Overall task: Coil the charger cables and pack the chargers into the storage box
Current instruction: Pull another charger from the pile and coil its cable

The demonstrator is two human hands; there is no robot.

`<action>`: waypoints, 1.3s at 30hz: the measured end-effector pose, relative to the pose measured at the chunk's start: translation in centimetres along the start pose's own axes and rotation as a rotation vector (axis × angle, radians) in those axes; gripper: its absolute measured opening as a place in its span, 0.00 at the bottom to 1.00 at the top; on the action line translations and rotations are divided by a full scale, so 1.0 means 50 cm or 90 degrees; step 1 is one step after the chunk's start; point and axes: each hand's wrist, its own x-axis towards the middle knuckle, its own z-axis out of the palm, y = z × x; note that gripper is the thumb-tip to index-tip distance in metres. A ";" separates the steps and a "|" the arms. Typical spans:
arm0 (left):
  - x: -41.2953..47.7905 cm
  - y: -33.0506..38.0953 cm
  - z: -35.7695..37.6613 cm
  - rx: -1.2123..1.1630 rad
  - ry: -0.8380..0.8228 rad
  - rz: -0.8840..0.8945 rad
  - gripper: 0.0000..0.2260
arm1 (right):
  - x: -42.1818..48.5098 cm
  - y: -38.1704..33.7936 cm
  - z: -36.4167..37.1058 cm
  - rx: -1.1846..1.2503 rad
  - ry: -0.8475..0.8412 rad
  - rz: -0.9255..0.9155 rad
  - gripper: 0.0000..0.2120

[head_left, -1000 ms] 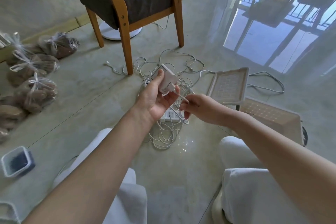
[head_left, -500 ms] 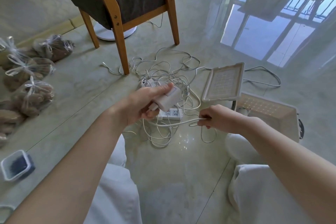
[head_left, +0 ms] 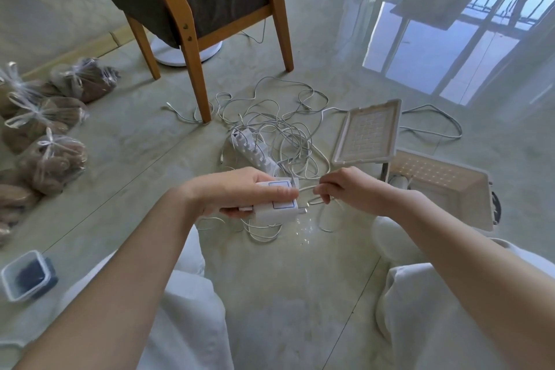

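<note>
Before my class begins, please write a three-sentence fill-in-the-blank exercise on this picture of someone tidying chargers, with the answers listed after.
1. The left hand grips the white charger, while the right hand pinches its ____.
2. The storage box sits with its lid standing ____.
3. The power strip lies on the ____.

Missing words: cable; open; floor.
</note>
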 end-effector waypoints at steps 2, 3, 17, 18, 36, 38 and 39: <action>0.019 -0.016 -0.002 0.100 0.098 -0.017 0.16 | 0.000 -0.005 0.000 -0.032 0.030 -0.005 0.14; 0.027 -0.023 -0.003 0.168 0.142 -0.031 0.16 | -0.001 -0.009 0.000 -0.040 0.045 -0.006 0.13; 0.060 -0.044 -0.011 0.268 0.329 0.001 0.15 | 0.000 -0.053 -0.012 -0.092 0.265 -0.019 0.13; 0.061 -0.046 -0.011 0.269 0.329 0.009 0.15 | 0.002 -0.051 -0.016 -0.089 0.277 -0.010 0.13; 0.094 -0.032 -0.002 0.084 0.393 0.067 0.10 | -0.005 -0.095 0.016 -0.053 0.327 -0.068 0.12; 0.092 -0.018 0.004 -0.111 0.408 0.053 0.10 | -0.004 -0.098 0.035 -0.057 0.302 -0.077 0.11; 0.092 -0.013 0.006 -0.216 0.407 0.046 0.10 | -0.003 -0.100 0.041 -0.051 0.291 -0.083 0.11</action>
